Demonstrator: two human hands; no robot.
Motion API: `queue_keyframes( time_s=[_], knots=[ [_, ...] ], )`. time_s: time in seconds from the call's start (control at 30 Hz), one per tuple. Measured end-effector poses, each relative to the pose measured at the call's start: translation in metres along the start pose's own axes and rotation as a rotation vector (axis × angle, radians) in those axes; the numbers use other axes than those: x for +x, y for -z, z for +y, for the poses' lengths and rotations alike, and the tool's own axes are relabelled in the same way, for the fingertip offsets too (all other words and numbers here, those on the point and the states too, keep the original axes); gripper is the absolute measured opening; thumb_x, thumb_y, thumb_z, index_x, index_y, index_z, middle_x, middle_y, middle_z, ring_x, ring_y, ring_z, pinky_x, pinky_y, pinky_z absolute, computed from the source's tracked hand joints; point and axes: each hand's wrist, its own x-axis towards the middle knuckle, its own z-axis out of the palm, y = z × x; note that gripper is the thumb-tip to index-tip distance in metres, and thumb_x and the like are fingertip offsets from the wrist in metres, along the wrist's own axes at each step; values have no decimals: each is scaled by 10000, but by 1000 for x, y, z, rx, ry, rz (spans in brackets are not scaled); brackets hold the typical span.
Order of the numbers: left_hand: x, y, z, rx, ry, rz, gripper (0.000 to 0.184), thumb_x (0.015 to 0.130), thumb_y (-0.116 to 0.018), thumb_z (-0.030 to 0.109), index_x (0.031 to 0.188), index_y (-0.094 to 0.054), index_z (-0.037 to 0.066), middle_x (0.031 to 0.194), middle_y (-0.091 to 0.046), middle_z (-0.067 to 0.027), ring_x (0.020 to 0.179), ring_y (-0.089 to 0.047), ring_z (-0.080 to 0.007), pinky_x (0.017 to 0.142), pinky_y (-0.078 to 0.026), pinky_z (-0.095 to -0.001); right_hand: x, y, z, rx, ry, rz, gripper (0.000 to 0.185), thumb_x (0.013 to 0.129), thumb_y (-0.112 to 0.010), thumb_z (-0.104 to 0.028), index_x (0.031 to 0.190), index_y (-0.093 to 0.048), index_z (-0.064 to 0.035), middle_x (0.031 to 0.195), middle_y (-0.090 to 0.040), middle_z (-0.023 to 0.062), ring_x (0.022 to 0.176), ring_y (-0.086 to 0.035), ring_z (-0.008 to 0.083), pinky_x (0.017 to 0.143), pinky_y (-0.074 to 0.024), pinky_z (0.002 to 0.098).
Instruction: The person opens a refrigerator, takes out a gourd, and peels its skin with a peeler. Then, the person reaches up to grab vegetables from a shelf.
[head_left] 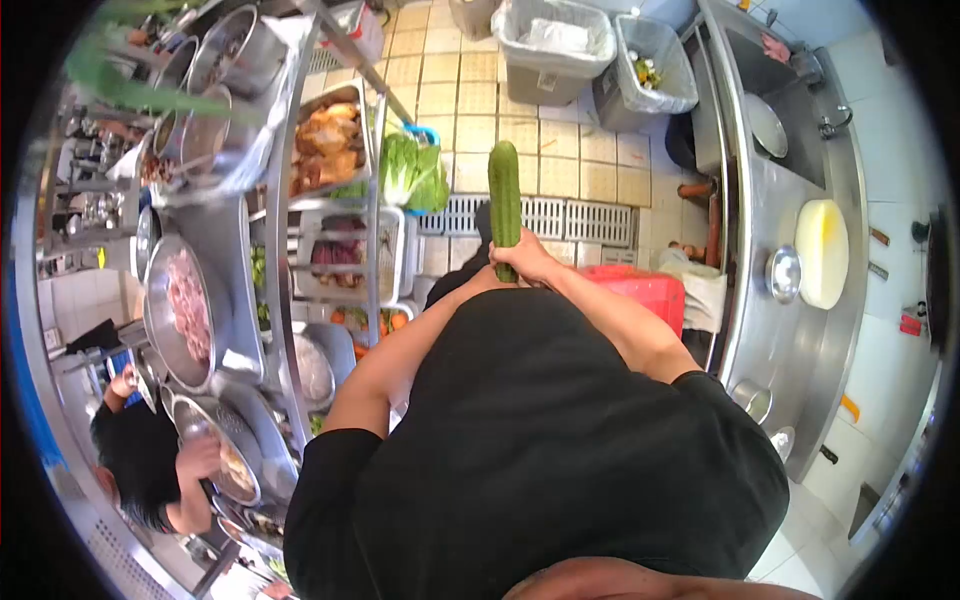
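A long green cucumber stands upright in front of my body, pointing away from me. My right hand is closed around its lower part. Just below, my left hand grips the cucumber near its bottom end; some of its fingers are hidden. Beyond the hands lie the tiled floor and a metal drain grate.
At left, a rack holds a tray of cooked poultry, lettuce and a bowl of raw meat. A co-worker's hand is over a colander. Lined bins stand ahead; a steel sink counter runs along the right.
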Motion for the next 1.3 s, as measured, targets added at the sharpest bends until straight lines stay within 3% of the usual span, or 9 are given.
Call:
queue_keyframes(
  time_s=[0.1,0.2,0.43,0.77,0.87,1.03,1.17,1.27,1.3],
  knots=[
    [41,29,39,108,134,4,607,753,-877,231,1263,-607,42,1178,-690,-88,1106,-655,-172,882,-536,-355,31,12,-30,-32,52,73,244,784,-735,-11,1003,-629,-25,852,-664,55,812,-656,160,734,-543,328],
    [107,75,19,131,-100,-100,589,764,-858,226,1262,-597,49,1143,-672,-112,1096,-634,-175,879,-531,-385,68,32,-67,-77,27,148,171,782,-746,-29,922,-648,-22,889,-675,48,839,-637,139,752,-528,315],
    [173,90,120,287,133,-191,498,804,-820,156,1223,-601,-1,1091,-680,-108,968,-640,-162,813,-533,-359,112,79,-104,72,138,327,472,776,-740,-64,1226,-607,-16,994,-659,67,922,-611,165,823,-520,342],
    [295,37,233,609,114,-158,346,839,-778,75,1147,-647,-15,1107,-678,-90,986,-629,-154,844,-502,-305,99,202,-148,-181,286,634,800,767,-844,-483,1381,-562,-54,1210,-694,149,1112,-655,260,953,-510,391],
    [345,50,243,187,285,5,575,943,-658,229,1452,-407,134,1264,-601,-61,1144,-581,-190,1056,-386,-516,112,246,-156,-250,434,780,694,769,-856,-339,1348,-574,-79,1226,-672,134,1140,-632,297,972,-493,408],
    [391,-41,364,-355,514,-187,595,968,-579,548,1299,-563,53,1071,-656,-85,869,-629,-217,774,-541,-380,112,363,-194,-644,651,841,703,718,-864,-197,1353,-568,-135,1335,-597,106,1249,-543,327,1043,-447,443],
    [472,-124,409,-105,316,-276,498,969,-577,466,1181,-604,16,922,-670,-124,733,-653,-223,647,-562,-323,101,456,-259,-855,634,776,679,715,-824,-148,1347,-577,-153,1405,-543,86,1302,-481,381,1066,-431,495],
    [548,-166,416,-120,404,-141,323,897,-685,189,1135,-614,-17,935,-680,-146,725,-667,-246,658,-590,-348,70,553,-300,-1120,575,835,674,756,-736,-141,1404,-563,-216,1389,-551,135,1311,-509,346,1085,-438,476],
    [569,-177,417,-125,411,-147,323,897,-685,189,1135,-614,-17,935,-680,-146,725,-667,-246,658,-590,-348,38,597,-328,-865,467,682,662,765,-707,-125,1408,-569,-202,1428,-540,148,1325,-514,332,1102,-431,472]
  ],
)
